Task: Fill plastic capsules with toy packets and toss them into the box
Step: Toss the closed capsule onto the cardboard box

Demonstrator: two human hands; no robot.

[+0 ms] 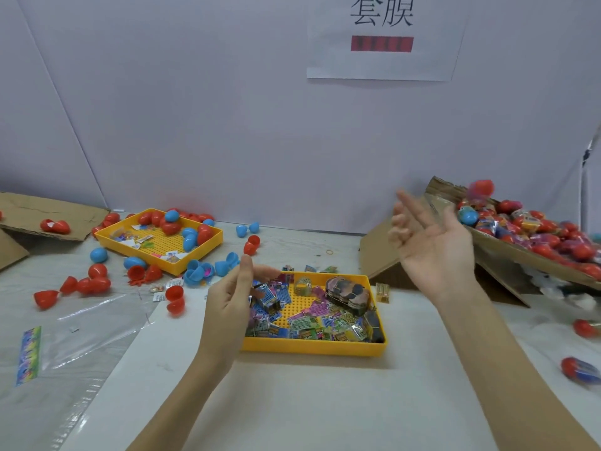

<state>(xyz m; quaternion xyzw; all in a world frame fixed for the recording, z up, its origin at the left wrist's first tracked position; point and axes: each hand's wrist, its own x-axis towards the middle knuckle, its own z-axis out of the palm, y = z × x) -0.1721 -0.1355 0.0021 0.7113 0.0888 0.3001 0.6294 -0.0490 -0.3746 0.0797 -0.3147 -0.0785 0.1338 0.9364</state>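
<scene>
Sign [382,37] on the wall reads 套膜 above a red bar.

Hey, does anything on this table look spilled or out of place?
Yes. Loose red and blue capsule halves lie scattered on the table around the far tray, and two filled capsules sit on the table at right, outside the box.

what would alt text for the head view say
The right hand is open, a blurred red capsule airborne over the cardboard box of filled capsules. The left hand hovers beside a yellow tray of toy packets.
</scene>
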